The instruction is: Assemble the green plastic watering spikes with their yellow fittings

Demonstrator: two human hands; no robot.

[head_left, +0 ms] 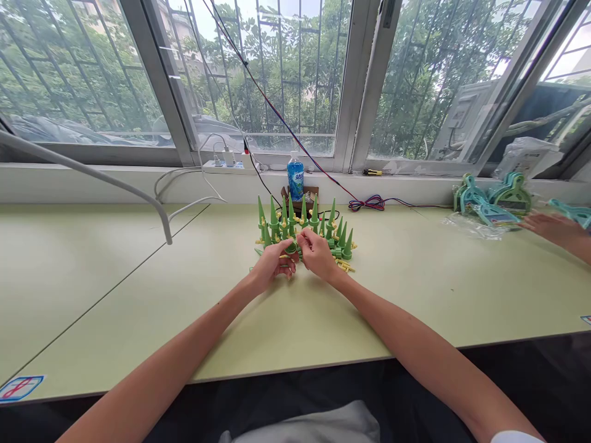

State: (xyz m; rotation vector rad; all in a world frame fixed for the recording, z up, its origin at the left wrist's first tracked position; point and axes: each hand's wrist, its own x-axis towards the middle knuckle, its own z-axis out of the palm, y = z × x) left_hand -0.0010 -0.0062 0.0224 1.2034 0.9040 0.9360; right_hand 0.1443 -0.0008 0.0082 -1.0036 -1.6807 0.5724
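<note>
My left hand [272, 264] is closed around a green plastic plant-watering spike [290, 248], its round collar showing between thumb and fingers. Right beside it, my right hand [317, 253] pinches at the same spot with thumb and fingertips; what lies in that pinch is too small and hidden to name. Just beyond both hands stand several green spikes [314, 215] with their points up, many with small yellow valves [329, 226] on their sides. Loose yellow valves [345, 266] lie on the table to the right of my right hand.
A blue liquid bottle [295, 178] and a small cardboard box [311, 195] stand behind the spikes. Coiled cable [367, 203] lies by the sill. At right, another person's hand [556, 229] is near teal and green plastic clips [496, 214]. A white curved tube [92, 173] crosses upper left.
</note>
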